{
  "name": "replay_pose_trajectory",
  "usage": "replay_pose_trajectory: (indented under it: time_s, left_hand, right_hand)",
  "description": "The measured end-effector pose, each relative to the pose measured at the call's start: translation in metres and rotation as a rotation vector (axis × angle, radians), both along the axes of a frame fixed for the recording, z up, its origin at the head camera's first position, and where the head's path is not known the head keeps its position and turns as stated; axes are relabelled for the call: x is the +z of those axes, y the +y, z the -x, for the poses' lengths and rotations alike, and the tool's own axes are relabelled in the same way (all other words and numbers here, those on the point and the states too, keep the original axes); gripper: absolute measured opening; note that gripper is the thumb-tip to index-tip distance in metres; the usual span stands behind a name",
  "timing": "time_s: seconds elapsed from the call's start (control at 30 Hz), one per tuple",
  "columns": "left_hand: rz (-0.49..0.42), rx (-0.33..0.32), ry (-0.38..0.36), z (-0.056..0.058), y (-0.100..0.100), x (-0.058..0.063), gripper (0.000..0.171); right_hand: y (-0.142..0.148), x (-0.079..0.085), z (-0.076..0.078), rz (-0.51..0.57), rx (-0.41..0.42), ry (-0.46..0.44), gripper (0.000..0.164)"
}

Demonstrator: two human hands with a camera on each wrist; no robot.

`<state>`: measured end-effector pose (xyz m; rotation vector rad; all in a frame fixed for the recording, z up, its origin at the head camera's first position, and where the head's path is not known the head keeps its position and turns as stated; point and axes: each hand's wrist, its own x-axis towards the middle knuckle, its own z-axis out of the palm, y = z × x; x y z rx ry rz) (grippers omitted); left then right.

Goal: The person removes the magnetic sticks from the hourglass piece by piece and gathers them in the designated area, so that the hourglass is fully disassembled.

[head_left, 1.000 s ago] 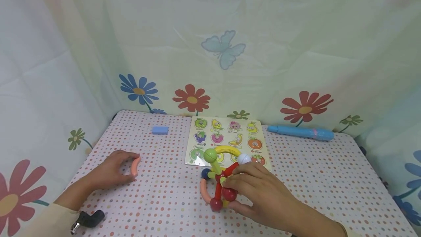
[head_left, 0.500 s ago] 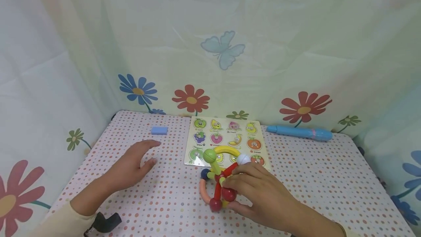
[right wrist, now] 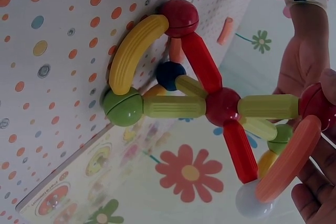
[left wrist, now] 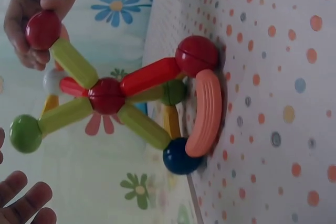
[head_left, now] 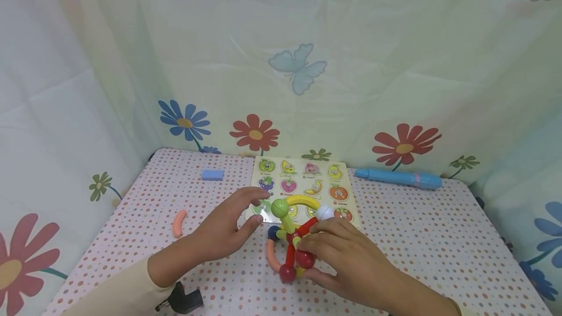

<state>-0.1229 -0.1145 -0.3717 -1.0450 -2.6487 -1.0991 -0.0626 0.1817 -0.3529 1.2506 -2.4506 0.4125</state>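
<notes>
1. Clearly, the right hand point(head_left: 351, 262) grips a corner red ball point(left wrist: 43, 30) of the ball-and-rod toy point(head_left: 291, 253), thumb and fingers bent round it
2. Meanwhile the left hand point(head_left: 224, 228) is relaxed, thumb spread well apart from the fingers, with nothing in its hold; it hangs to the left of the toy, fingertips near the light green ball point(head_left: 280, 207) but apart from it (the left wrist view shows the gap)
3. The toy stands on the dotted table point(head_left: 439, 238), in front of the fruit puzzle board point(head_left: 300, 172); whether those two touch, I cannot tell
4. From the central red ball point(right wrist: 221, 107), straight red and green rods reach to outer balls, among them a white ball point(right wrist: 254, 199) and a dark blue ball point(left wrist: 182, 156); a curved yellow rod point(right wrist: 137, 53) and a curved salmon rod point(left wrist: 206, 114) link neighbouring balls near the tabletop
5. A loose salmon piece point(head_left: 179, 223) lies on the table, just beside the left forearm
6. Farther back, a small blue block point(head_left: 212, 175) lies left of the board and a light blue tube point(head_left: 397, 178) right of it
7. Behind everything hangs a pale curtain point(head_left: 197, 38) printed with flowers and a butterfly
</notes>
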Motion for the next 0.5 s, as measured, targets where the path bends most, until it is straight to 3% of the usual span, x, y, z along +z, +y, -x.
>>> replay_pose_trajectory:
  time_s: [0.27,0.5]
  left_hand:
    - [-0.047,-0.046,-0.022,0.003,0.018,-0.001,0.045]
    - [-0.024,-0.044,0.015,0.004,0.022,-0.002,0.038]
  right_hand:
    - [0.001,0.000,-0.001,-0.024,-0.021,-0.022,0.048]
    - [0.002,-0.001,0.000,-0.016,-0.012,-0.007,0.047]
